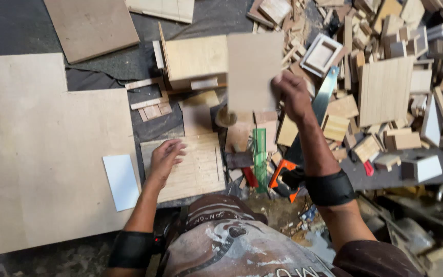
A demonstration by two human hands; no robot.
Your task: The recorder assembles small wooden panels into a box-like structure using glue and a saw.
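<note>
A woodworker crouches over a cluttered floor, knee at six o'clock. The left hand lies open, palm down, pressing a pale lined board flat beside a small white panel at eight o'clock. Just right of the board lie a green ruler and a handsaw with an orange handle. Farther out, at one o'clock from the board, the right hand pinches the edge of a thin brown plywood piece, held up off the floor. The step in hand appears to be checking the raised piece against the board; setting it down would call for lining up its edges squarely. A half-built wooden box stands behind, large plywood sheets spread to nine o'clock, and a heap of offcuts fills two o'clock.
</note>
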